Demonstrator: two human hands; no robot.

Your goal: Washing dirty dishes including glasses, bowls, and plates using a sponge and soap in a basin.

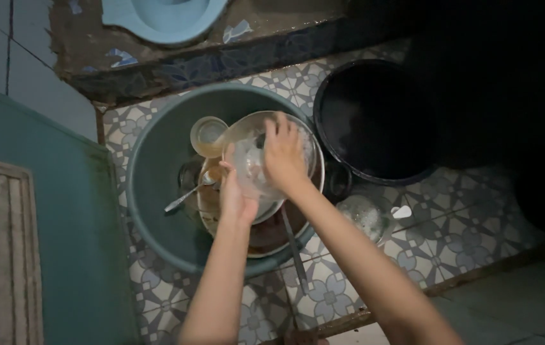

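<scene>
- Patterned tile floor (323,294) under everything, dim toward the right edge; green wall and slatted door at the left.
- Large grey-green basin (157,191) set on the tiles, holding a stack of dirty dishes.
- Black bucket (374,121) just beside the basin on the right, interior too dark to read.
- Pale blue squat pan (164,19) on the raised step at the top, well apart from the work.
- Clear glass bowl (247,160) held tilted over the basin, soapy or wet inside; best kept low over the stack so a slip means a short drop.
- Brown plate (272,233) beneath the bowl, with a long utensil lying across its rim toward the floor.
- Left hand (234,198) closed around the bowl's near rim from below, thumb over the edge; worth keeping that grip firm, wet glass likely slick.
- Right hand (283,156) pressed flat inside the bowl, fingers spread against the far wall, whatever lies under the palm hidden; wiping in circles while the other hand turns the bowl would probably reach every part.
- Small clear cup (208,135) upright in the basin, touching the bowl's left edge; easy to knock if the bowl swings.
- Small glass lid or dish (365,216) on the tiles between basin and bucket.
- Metal spoon (186,195) resting in the basin, left of the hands.
</scene>
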